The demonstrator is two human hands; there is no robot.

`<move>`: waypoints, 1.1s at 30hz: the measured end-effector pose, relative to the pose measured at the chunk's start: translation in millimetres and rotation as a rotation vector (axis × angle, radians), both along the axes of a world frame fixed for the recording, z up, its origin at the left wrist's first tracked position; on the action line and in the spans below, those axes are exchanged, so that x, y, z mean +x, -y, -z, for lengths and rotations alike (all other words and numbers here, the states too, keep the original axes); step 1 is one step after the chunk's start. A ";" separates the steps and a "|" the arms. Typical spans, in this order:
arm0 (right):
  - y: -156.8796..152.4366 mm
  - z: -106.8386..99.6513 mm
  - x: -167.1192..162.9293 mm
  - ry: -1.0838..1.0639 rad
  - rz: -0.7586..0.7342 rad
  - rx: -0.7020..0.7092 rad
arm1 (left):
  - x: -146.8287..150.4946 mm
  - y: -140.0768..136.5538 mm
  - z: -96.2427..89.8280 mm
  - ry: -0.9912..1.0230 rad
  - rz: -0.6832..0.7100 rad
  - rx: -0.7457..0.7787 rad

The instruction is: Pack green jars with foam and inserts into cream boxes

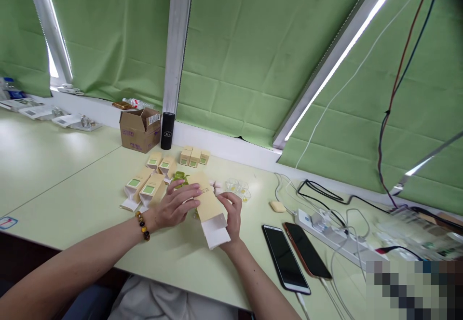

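Between my two hands is a cream paper box (pixel 209 205), tilted, its white end flap hanging out toward me. My left hand (pixel 176 205), with a beaded bracelet (pixel 142 225) at the wrist, grips the box's left side. The fingers of my right hand (pixel 231 211) hold its right edge. Just left of my hands stand several similar boxes with green labels, the nearest box (pixel 152 189) having its white flap out. Partly hidden behind my left fingers are green glossy pieces (pixel 180 178). Clear plastic cups (pixel 237 188) with yellow bits lie beyond my right hand.
Small closed boxes (pixel 194 156) stand at the back, near a black bottle (pixel 167 131) and a brown carton (pixel 140 129). To the right lie a white-framed phone (pixel 285 258), a dark phone (pixel 307 250), a power strip (pixel 333 238) and tangled cables.
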State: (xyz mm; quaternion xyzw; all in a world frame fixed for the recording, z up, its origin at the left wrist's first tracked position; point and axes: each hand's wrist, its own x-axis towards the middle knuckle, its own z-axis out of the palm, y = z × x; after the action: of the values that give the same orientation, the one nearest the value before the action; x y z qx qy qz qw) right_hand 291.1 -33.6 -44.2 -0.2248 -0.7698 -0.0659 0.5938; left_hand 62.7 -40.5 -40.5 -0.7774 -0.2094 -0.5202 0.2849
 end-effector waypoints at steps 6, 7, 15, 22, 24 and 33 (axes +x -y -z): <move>-2.6 -3.0 0.1 -0.018 -0.042 0.076 | -1.5 5.4 1.3 -0.083 -0.091 0.139; -3.1 -3.1 0.2 -0.023 -0.048 0.072 | -0.9 5.5 2.8 -0.074 -0.114 0.138; -0.4 -6.0 0.0 -0.021 -0.099 0.030 | 4.8 4.1 6.7 0.028 -0.109 -0.004; 3.1 -1.6 -5.4 -0.074 -0.231 -0.226 | 18.9 9.6 5.4 0.301 0.397 -0.689; 4.4 1.3 -7.3 -0.110 -0.249 -0.285 | 23.7 12.0 6.7 0.446 0.500 -0.843; 7.3 -0.7 -6.2 -0.015 -0.284 -0.485 | 27.2 10.4 2.8 0.625 0.467 -1.027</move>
State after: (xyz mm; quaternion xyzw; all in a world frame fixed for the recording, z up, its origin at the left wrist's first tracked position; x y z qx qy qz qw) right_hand 284.8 -40.9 -43.5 -0.2509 -0.7825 0.2059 0.5314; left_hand 89.9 -50.9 -43.3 -0.6515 -0.3304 -0.6040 -0.3187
